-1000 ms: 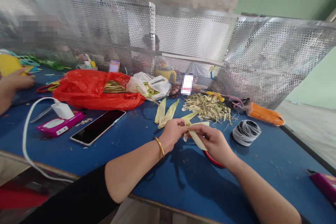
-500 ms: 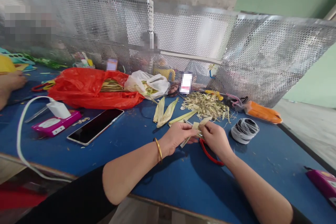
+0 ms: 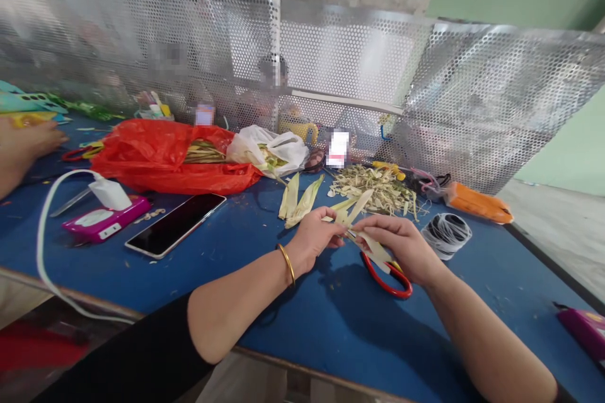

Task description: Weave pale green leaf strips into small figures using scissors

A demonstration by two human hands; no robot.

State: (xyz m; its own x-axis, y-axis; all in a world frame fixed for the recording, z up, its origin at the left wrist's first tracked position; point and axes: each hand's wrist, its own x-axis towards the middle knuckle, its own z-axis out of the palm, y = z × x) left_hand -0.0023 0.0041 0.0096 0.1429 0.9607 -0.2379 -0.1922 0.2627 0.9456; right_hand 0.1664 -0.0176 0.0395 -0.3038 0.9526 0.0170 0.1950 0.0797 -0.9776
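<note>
My left hand (image 3: 316,236) and my right hand (image 3: 404,245) meet over the blue table (image 3: 265,302), both pinched on a pale folded leaf strip (image 3: 359,220). The strip's ends poke up between my hands and trail under my right fingers. Red-handled scissors (image 3: 387,280) lie on the table right beneath my right hand. My left wrist wears a gold bangle (image 3: 287,262).
Loose green leaf pieces (image 3: 297,198) and a heap of trimmings (image 3: 373,189) lie behind my hands. A red bag (image 3: 161,160), white bag (image 3: 271,151), phone (image 3: 176,225), pink box with charger (image 3: 104,220), white cord coil (image 3: 447,233) and orange item (image 3: 477,203) surround them. Another person's hand (image 3: 23,145) rests far left.
My hands drew slightly apart and my right hand turned, spreading the leaf strip. The red scissors show more fully under my right hand. The other person's hand shifted at the left.
</note>
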